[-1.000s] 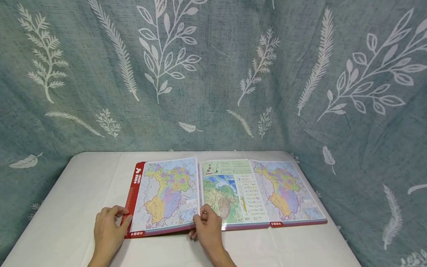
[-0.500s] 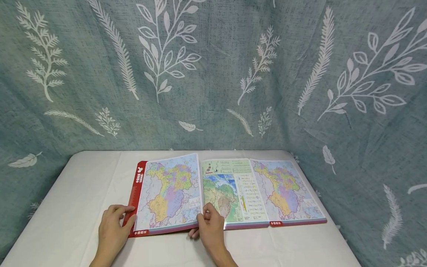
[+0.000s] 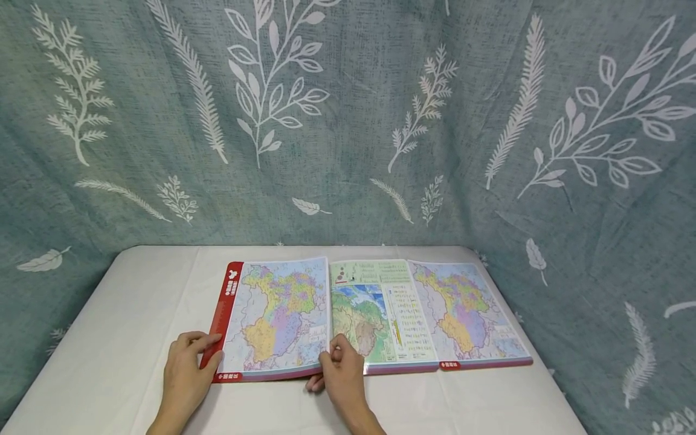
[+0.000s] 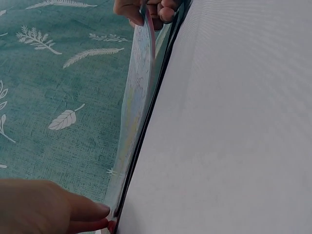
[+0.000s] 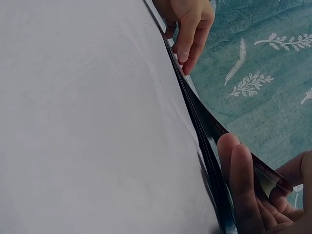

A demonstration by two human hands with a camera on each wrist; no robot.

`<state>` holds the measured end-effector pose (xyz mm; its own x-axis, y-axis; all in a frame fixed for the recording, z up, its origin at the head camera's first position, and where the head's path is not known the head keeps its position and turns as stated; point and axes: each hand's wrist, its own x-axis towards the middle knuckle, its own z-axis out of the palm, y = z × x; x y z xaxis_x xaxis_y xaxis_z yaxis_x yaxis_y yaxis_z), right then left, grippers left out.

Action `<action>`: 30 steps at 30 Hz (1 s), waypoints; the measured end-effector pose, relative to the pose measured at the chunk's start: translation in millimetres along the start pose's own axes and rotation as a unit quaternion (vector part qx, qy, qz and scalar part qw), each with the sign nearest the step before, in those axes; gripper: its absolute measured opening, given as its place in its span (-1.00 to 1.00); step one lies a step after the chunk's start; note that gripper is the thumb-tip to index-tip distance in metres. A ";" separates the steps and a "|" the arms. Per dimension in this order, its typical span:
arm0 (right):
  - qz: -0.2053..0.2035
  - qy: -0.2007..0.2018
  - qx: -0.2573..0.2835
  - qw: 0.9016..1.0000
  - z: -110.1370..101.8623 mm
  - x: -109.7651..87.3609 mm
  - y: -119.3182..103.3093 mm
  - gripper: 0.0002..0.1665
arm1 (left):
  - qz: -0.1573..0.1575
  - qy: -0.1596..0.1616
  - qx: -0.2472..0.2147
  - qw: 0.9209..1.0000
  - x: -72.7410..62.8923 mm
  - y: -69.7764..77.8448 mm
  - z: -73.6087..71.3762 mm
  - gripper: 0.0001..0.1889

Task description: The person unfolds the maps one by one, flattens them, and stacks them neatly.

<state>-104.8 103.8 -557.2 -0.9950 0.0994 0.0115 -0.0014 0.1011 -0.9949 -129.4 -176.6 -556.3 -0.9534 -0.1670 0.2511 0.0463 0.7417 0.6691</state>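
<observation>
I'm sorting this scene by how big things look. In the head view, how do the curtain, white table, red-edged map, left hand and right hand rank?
1. Curtain
2. White table, partly covered
3. Red-edged map
4. Left hand and right hand: too alike to rank

A leaf-printed teal cloth [image 3: 348,133] hangs behind the white table [image 3: 136,308].
</observation>
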 end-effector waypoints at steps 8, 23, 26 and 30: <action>0.001 -0.006 -0.004 1.000 3.1 1.1 -0.5 -0.84 | -0.005 0.008 -0.003 1.000 1.4 -2.1 0.7 -0.60; 0.002 0.017 -0.026 1.000 2.0 1.9 1.1 -0.82 | -0.023 -0.010 0.005 1.000 1.2 0.7 -0.3 -0.64; 0.000 0.017 -0.031 0.999 1.8 2.1 0.7 -0.82 | -0.029 -0.012 0.009 0.999 0.9 1.5 -0.6 -0.66; -0.006 0.018 -0.038 0.999 1.9 2.6 0.3 -0.82 | -0.025 -0.006 0.008 1.000 0.7 1.4 -1.0 -0.69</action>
<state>-107.5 102.2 -557.7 -0.9908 0.1326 0.0273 -0.0034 0.1767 -0.9843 -129.7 -176.4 -554.5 -0.9582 -0.1957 0.2089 -0.0057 0.7427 0.6696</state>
